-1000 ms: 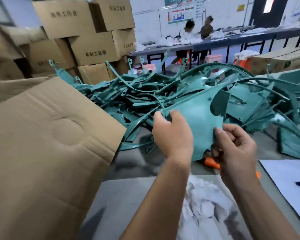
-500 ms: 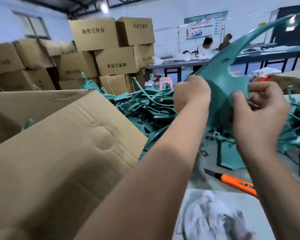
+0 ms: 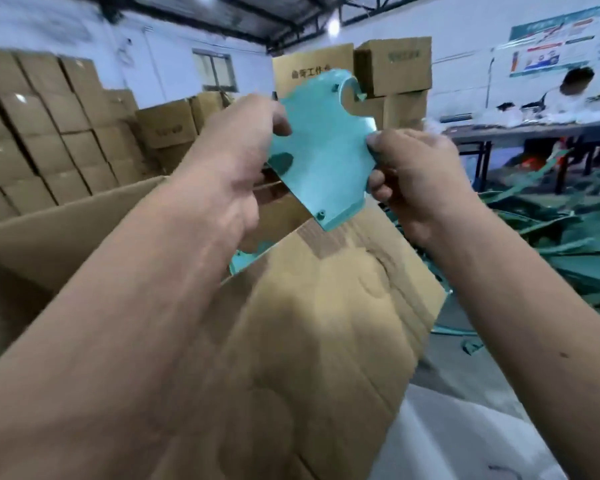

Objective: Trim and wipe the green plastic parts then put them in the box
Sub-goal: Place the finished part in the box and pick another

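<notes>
Above the open cardboard box (image 3: 84, 230), both forearms reach forward and up. The left hand (image 3: 232, 161) and right hand (image 3: 413, 178) pinch opposite edges of a flat green plastic part (image 3: 323, 157), held tilted over the box flap (image 3: 326, 323).
</notes>
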Tool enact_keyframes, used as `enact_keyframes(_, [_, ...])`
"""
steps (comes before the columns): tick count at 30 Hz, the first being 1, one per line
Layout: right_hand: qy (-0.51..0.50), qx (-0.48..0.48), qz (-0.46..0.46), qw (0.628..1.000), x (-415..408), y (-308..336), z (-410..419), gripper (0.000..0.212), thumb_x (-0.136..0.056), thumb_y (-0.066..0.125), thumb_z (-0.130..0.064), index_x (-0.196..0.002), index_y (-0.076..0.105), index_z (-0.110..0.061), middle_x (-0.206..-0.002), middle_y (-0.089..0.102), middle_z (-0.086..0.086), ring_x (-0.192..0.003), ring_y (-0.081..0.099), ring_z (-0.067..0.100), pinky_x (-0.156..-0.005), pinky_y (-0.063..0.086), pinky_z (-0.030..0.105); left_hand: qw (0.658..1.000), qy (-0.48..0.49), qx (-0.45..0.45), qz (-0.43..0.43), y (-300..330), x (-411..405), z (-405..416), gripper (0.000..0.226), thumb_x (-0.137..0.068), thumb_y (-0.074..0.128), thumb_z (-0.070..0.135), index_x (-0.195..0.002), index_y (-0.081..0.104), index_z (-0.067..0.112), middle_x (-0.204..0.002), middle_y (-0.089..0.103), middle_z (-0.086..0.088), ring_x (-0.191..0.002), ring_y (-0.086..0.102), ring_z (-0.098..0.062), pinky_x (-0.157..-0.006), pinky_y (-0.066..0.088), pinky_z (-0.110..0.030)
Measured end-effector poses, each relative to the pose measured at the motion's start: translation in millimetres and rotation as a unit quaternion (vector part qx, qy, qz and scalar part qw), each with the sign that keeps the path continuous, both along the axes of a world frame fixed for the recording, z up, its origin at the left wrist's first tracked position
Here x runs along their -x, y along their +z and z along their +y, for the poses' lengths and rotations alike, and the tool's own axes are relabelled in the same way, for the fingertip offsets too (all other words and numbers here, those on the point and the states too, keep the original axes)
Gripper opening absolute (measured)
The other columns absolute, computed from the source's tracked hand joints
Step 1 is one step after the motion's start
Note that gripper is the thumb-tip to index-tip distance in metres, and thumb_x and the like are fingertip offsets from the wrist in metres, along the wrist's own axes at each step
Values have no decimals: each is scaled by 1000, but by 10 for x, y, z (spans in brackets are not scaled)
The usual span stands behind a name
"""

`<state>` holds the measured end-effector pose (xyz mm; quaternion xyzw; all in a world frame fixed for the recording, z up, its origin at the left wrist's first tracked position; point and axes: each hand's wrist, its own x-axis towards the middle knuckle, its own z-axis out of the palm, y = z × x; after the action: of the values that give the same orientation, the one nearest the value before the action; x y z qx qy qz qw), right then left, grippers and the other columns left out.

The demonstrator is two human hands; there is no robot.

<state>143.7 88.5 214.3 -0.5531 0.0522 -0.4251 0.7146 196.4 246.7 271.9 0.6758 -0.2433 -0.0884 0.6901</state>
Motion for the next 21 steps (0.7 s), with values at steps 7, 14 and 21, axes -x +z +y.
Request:
enact_keyframes(7, [59,95,199,974,-803,206,553,7,-93,70,-2,-95,68,4,-68,65,13,-41,54,10,-39,44,19,982,81,-68,156,5,-652,886,50,-80,58,15,-130,53,6,-121,68,-17,-92,74,-29,-76,57,-37])
enact_keyframes(14, [64,285,353,889,-1029,319,836,28,-95,77,-13,-114,65,3,-94,76,25,-58,73,24,-58,65,34,960,190,-176,108,-208,-954,1009,73,-88,64,23,-155,34,14,-161,30,-21,-146,31,-41,-117,31,-55])
enact_keyframes(21, [-40,337,317,886,-827,160,791,16,-94,68,-8,-89,76,4,-71,76,19,-67,78,30,-71,67,44,980,135,-145,4,-49,-589,795,6,-92,61,22,-91,57,17,-89,55,-5,-78,54,-18,-49,49,-20])
